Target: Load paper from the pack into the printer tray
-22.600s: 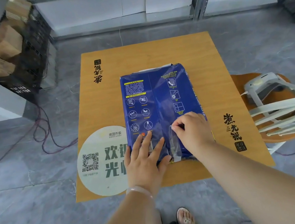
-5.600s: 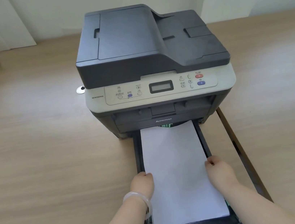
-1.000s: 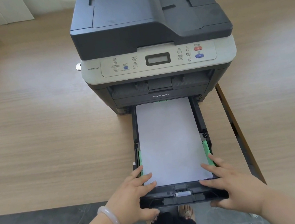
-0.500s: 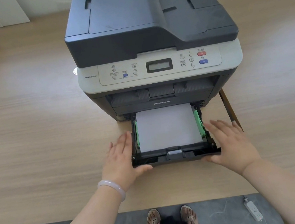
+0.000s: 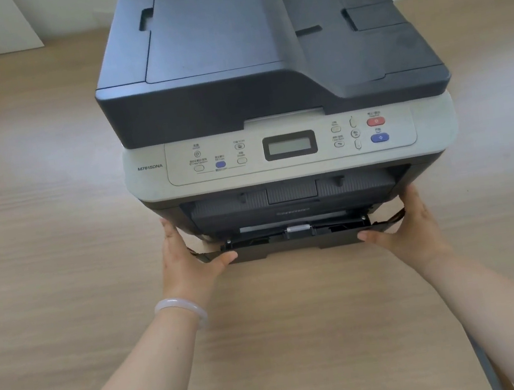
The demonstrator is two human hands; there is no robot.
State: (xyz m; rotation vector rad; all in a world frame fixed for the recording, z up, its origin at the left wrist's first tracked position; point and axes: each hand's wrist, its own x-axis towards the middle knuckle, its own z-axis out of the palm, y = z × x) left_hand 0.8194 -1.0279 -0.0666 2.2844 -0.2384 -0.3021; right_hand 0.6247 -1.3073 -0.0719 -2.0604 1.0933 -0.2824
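Progress: late | tray [image 5: 292,246] almost seated in printer [image 5: 268,94] | left hand [image 5: 186,266], right hand [image 5: 411,232] held flat, thumbs pressed to tray front | outstanding: 1 final push, judged.

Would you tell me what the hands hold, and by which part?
Nothing gripped: left hand and right hand, fingers straight, press the front corners of the paper tray.

Both arms are extended forward and angled inward, with forearms bare. The left hand [image 5: 189,260] and the right hand [image 5: 408,226] are held apart, palms facing each other. Fingers are straight and pointed forward; thumbs are turned inward toward each other.
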